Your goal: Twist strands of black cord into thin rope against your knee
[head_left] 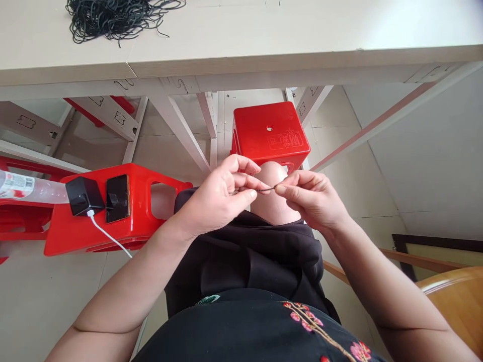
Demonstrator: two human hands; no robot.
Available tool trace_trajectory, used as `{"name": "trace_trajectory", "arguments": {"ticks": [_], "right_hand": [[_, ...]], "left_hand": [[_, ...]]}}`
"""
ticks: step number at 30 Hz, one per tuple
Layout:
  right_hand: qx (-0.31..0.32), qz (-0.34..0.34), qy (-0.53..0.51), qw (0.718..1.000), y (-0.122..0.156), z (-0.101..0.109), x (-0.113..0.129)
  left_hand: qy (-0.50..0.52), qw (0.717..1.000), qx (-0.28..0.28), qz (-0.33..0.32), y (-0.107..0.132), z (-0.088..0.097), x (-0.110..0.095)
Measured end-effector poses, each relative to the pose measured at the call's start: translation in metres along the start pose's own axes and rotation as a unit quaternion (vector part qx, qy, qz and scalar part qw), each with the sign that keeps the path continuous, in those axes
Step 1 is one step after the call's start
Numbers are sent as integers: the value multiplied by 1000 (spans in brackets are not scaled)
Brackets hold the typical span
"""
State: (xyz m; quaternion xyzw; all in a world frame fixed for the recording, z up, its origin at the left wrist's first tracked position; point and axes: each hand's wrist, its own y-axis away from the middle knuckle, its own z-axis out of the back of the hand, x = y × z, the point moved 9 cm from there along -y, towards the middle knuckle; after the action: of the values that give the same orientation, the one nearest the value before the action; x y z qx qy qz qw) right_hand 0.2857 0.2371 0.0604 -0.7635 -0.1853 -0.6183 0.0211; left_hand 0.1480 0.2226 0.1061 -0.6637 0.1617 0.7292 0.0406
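Observation:
Above my knee, a short length of thin black cord (268, 189) stretches between both hands. My left hand (226, 193) has the cord between thumb and fingers, its index finger raised off it. On the other side, my right hand (311, 196) pinches the cord between thumb and index finger. The rest of the cord is hidden by my fingers. A tangled pile of black cords (113, 20) lies on the pale tabletop (264, 35) beyond my hands.
A red stool (269, 131) stands under the table. At the left, another red stool (71, 236) bears a phone (117, 198), a black box-like device (83, 195) with a white cable (109, 233), and a plastic bottle (33, 187) lying beside it. A wooden chair (458, 291) is at the right.

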Motion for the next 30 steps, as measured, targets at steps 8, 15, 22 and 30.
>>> {"name": "trace_trajectory", "arguments": {"ticks": [8, 15, 22, 30], "right_hand": [[-48, 30, 8, 998, -5, 11, 16], [-57, 118, 100, 986, -18, -3, 41], [-52, 173, 206, 962, -78, -37, 90], [-50, 211, 361, 907, -217, -73, 176]], "left_hand": [[-45, 996, -69, -21, -2, 19, -2], [-171, 968, -156, -95, -4, 36, -18], [-300, 919, -199, -157, -32, 86, -63], [-327, 902, -226, -169, -144, 183, -125]]}}
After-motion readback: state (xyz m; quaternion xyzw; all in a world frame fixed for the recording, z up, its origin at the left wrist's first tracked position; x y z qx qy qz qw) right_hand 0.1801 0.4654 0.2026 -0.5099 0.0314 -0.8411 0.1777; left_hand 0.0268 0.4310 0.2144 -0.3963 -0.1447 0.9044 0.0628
